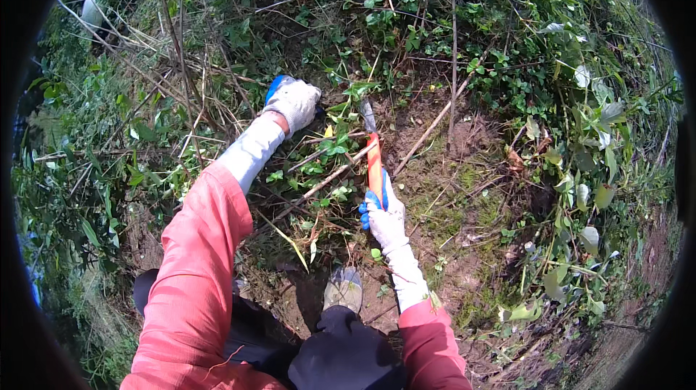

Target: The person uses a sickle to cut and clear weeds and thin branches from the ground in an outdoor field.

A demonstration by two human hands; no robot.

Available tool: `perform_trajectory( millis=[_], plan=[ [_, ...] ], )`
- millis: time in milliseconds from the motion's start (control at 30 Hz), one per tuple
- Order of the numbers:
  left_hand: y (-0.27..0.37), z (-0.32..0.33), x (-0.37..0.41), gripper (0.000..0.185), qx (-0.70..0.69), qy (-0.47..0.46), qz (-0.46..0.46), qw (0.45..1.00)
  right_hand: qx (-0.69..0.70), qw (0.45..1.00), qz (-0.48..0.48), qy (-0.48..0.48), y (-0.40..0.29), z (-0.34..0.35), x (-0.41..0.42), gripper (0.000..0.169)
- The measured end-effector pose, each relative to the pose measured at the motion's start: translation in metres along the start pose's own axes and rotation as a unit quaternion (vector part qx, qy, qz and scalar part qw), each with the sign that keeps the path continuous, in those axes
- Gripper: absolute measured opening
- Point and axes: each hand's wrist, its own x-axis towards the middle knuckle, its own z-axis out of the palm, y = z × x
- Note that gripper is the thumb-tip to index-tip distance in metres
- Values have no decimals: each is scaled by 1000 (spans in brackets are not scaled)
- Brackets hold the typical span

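Note:
My left hand (293, 102), in a white and blue work glove, is at the left of centre among low green weeds (331, 145); its fingers are curled and turned away, so what they hold cannot be seen. My right hand (385, 208), gloved alike, grips the orange handle (375, 164) of a hand tool. Its grey metal blade (368, 115) points away from me, partly covered by leaves, so the exact kind of tool cannot be told. A dry stick (326, 180) crosses the weeds just left of the handle.
A long dry stick (435, 121) slants over the soil on the right. Thin bare stems (179, 47) stand at upper left, near a pale rounded object (95, 6). Leafy plants (582, 172) line the right side. My shoe (343, 288) is on bare soil.

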Motion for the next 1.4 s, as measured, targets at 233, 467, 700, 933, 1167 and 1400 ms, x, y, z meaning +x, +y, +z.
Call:
perform_trajectory(
  millis=[233,467,700,933,1167,1400],
  plan=[
    [26,8,-165,17,61,-54,41,996,-71,997,-21,3,99,-45,-151,63],
    [16,-4,-172,19,12,9,85,996,177,966,-116,148,13,-34,-66,65],
    [23,-78,-53,75,-474,58,-79,875,-42,993,-9,108,38,-40,-100,67],
    [101,-20,64,110,-314,-14,-359,879,-131,984,-44,117,74,-59,-156,63],
    [100,27,35,55,-371,-39,-303,877,-55,982,-120,137,-23,-73,-76,61],
    [93,-18,20,22,-98,-47,-87,990,-300,920,-231,101,21,-82,-21,59]
  ],
)
